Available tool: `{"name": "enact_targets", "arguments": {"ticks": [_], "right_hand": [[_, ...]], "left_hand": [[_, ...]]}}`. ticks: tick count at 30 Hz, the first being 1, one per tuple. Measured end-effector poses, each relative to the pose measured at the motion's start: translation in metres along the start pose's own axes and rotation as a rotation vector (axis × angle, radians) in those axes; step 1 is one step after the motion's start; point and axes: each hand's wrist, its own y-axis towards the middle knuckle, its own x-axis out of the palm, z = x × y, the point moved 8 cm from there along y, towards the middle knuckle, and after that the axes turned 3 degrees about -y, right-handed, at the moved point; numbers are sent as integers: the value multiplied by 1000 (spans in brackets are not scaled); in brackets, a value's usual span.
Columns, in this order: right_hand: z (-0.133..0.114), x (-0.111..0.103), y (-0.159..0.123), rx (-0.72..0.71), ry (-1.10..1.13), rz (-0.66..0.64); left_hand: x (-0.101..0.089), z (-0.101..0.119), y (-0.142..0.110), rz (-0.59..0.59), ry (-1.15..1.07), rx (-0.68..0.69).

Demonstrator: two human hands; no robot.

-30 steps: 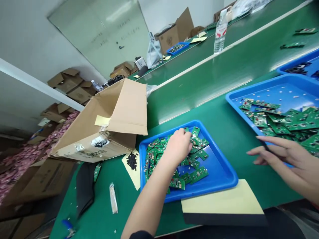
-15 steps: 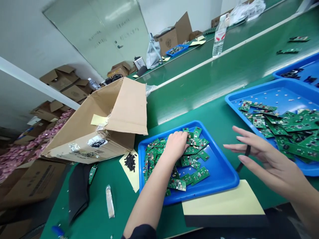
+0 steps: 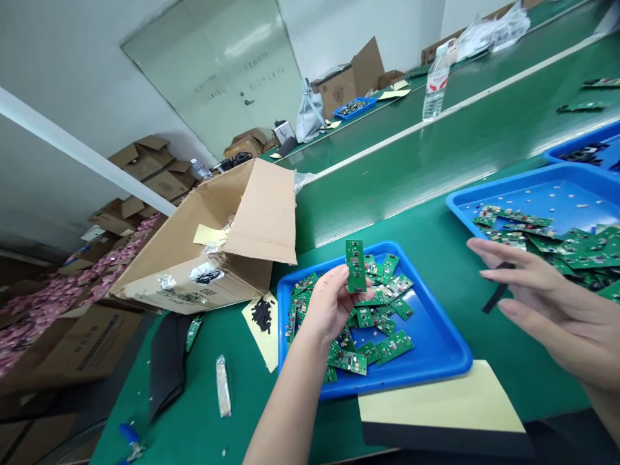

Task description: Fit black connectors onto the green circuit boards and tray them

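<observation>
Yellow sheet [image 3: 440, 400] with a black band along its lower edge: bottom of frame, right of centre, beside the near blue tray [image 3: 438, 352]. Blue-handled tool [image 3: 130, 436]: lower left, on the green table [image 3: 194, 423]. Left hand [image 3: 334, 297]: thumb and fingers clamped on a green circuit board [image 3: 356, 266], raised upright above the tray at centre; loose boards [image 3: 394, 347] lie heaped beneath. Right hand [image 3: 547, 303]: right of frame, black strip [image 3: 498, 294] pinched between fingers, thumb apart from the forefinger. Left of the tray, small black pieces [image 3: 262, 314] piled on yellow paper [image 3: 268, 349]. Beyond, open cardboard box [image 3: 259, 216], left of centre; second blue tray [image 3: 523, 184], right, also holding boards. Farther, clear bottle [image 3: 436, 87] upright, upper right; pale bag [image 3: 310, 116], upper centre.
</observation>
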Motion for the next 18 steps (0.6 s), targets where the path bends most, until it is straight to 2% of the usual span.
{"name": "enact_targets", "arguments": {"ticks": [4, 9, 11, 13, 18], "right_hand": [[-15, 9, 9, -31, 62, -34], [-46, 16, 22, -249, -14, -91], [-56, 14, 24, -331, -35, -99], [-61, 13, 25, -351, -51, -115], [-73, 11, 25, -332, -83, -139]], "left_hand": [[16, 7, -25, 23, -294, -82], [32, 13, -44, 3, -609, -157], [36, 14, -50, -8, -595, -180], [37, 14, -55, 7, -556, -188], [39, 28, -61, 56, -517, -61]]}}
